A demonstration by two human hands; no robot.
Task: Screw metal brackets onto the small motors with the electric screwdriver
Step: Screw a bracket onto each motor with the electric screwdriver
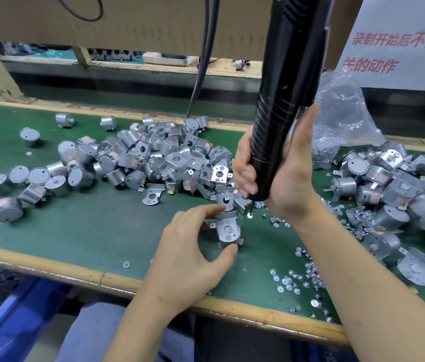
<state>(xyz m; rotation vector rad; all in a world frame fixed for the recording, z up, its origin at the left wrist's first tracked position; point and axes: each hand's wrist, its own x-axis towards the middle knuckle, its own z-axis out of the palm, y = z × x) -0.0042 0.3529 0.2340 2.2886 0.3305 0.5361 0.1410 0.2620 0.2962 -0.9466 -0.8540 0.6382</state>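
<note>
head, left hand (pixel 188 259) holding one motor (pixel 228 231), one screwdriver (pixel 284 100)

A green-topped surface (pixel 88 226) with a worn wooden edge (pixel 49 267) runs across. Behind it hangs a brown cardboard panel (pixel 141 22). A white sign (pixel 415 77) with red characters stands at right, and a blue bin (pixel 5 325) sits below left.

Bright, even light from above; only soft shadows on the green table (pixel 107 231); glare on one bracket (pixel 220 175); edges bend with wide-angle distortion; motors (pixel 2 207) at left edge blurred.
</note>
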